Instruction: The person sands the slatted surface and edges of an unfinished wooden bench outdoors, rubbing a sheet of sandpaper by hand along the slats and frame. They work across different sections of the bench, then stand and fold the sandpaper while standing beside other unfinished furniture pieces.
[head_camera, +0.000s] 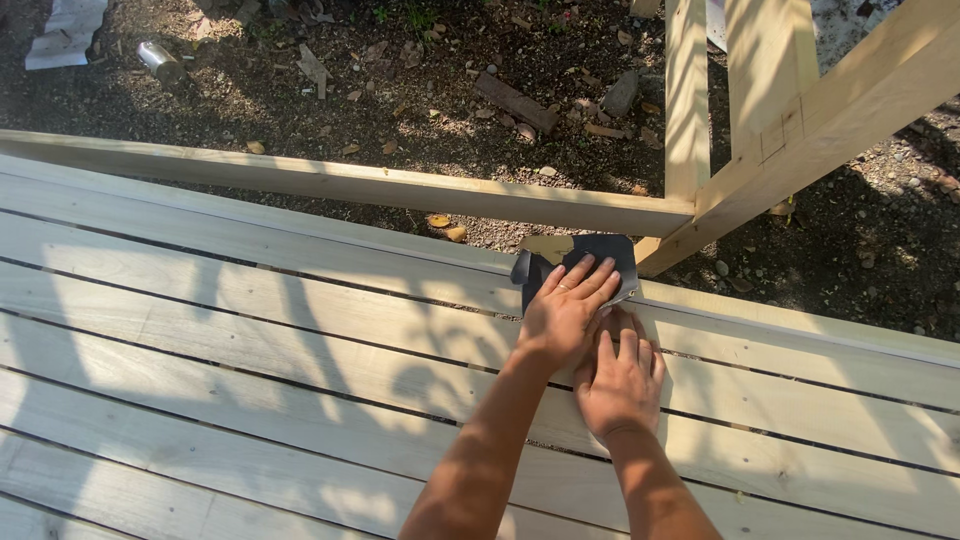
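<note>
A broad deck of pale, unfinished wooden planks (250, 330) fills the lower left and middle of the frame, laid side by side with thin dark gaps between them and dappled with leaf shadow. Along its far edge runs a long pale timber rail (350, 183), from the left edge to right of centre, where it meets a slanted pale wooden brace (800, 140) and upright posts (687, 100) in the upper right. Beyond lies dark gravelly ground (400, 90) strewn with dry leaves, wood scraps and a small silvery can (158, 58) at upper left.

Now the hands. Right of centre, at the deck's far edge just below the joint of rail and brace, lies a dark grey sheet of sandpaper (585, 260), curled up at its left side. The left hand (565, 318) lies flat on it, fingers spread and pressing down. The right hand (620, 380) sits just below, fingers together and tucked under the left; whether it reaches the sheet I cannot tell.

By the look of it, this is sanding of the plank's edge, mid-stroke. The next move likely calls for steady, even pressure along the grain, keeping the sheet flat so the curled side does not fold under.
</note>
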